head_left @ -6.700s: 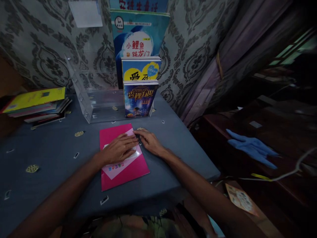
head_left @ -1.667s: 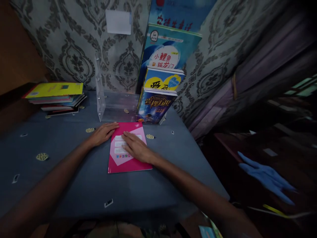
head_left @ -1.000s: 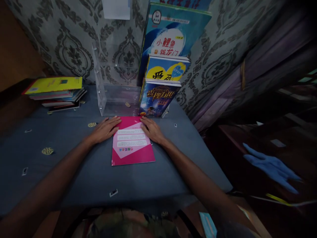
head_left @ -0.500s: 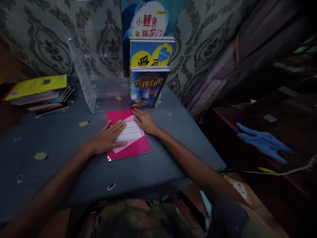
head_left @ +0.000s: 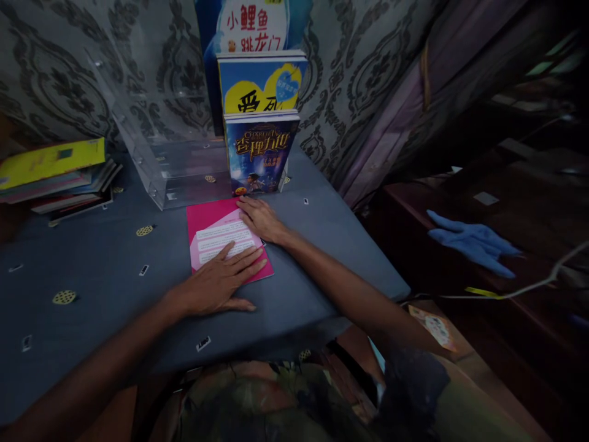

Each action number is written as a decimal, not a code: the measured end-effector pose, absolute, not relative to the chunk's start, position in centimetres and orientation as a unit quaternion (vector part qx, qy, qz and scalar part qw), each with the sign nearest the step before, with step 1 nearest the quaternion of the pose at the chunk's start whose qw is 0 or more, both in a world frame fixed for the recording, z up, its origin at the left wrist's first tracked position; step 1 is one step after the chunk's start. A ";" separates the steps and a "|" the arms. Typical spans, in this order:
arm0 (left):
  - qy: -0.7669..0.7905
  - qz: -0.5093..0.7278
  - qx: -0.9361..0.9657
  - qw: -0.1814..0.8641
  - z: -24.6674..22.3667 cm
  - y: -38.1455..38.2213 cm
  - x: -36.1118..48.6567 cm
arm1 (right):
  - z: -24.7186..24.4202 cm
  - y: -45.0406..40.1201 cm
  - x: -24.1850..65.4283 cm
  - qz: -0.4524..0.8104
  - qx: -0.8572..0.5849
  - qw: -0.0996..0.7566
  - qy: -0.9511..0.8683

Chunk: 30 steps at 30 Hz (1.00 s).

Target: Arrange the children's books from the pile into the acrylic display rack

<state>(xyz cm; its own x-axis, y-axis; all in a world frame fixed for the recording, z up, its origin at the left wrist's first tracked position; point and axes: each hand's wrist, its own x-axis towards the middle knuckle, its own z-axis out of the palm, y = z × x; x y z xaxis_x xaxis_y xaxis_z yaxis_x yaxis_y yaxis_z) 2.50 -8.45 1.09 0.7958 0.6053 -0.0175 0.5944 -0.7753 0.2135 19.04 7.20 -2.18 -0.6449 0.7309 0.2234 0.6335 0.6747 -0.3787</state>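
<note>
A thin pink book (head_left: 211,215) lies flat on the grey-blue tablecloth, with a pale panel of printed text facing up. Across its lower part my left hand (head_left: 221,279) rests flat, fingers spread toward the right edge. My right hand (head_left: 262,220) lies over the upper right edge of the book, fingers stretched out. Just behind it stands a clear acrylic rack (head_left: 159,184), holding a dark blue book (head_left: 260,153) in front, a blue and yellow book (head_left: 262,86) behind that, and a tall blue book (head_left: 253,24) at the back.
A stack of books (head_left: 59,166) with a yellow one on top sits at the left. To the right, beyond the table edge, a blue glove (head_left: 473,239) lies on a dark red surface (head_left: 405,202) near a pale cable (head_left: 529,288). A patterned cloth (head_left: 368,67) hangs behind.
My left hand has slid down and right across the pink book, uncovering more printed text. My right hand stays at the upper right edge. The whole view has shifted slightly.
</note>
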 end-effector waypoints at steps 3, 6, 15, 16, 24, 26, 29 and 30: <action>0.313 0.029 0.945 0.095 1.0 -8.6 2.5 | -2.1 7.0 18.9 0.131 -0.386 0.176 -0.896; 0.311 0.034 0.945 0.090 0.8 -8.7 2.5 | -2.0 6.8 19.0 0.127 -0.386 0.178 -0.896; 0.309 0.050 0.944 0.107 1.3 -10.6 3.2 | -1.3 3.4 20.4 0.135 -0.322 0.180 -0.920; 0.308 0.054 0.943 0.110 1.5 -11.0 3.4 | -1.2 2.8 20.7 0.135 -0.313 0.175 -0.924; 0.280 0.044 0.951 0.121 1.3 -15.4 4.4 | -1.0 -2.8 23.6 0.146 -0.274 0.169 -0.935; 0.279 0.045 0.954 0.102 0.5 -16.6 4.9 | -0.9 -3.9 24.2 0.154 -0.267 0.169 -0.936; 0.293 0.042 0.953 0.056 -1.0 -18.1 5.9 | -0.7 -4.8 24.7 0.173 -0.252 0.172 -0.936; 0.304 0.040 0.951 0.039 -1.4 -18.5 6.1 | -0.6 -4.9 24.9 0.181 -0.251 0.174 -0.935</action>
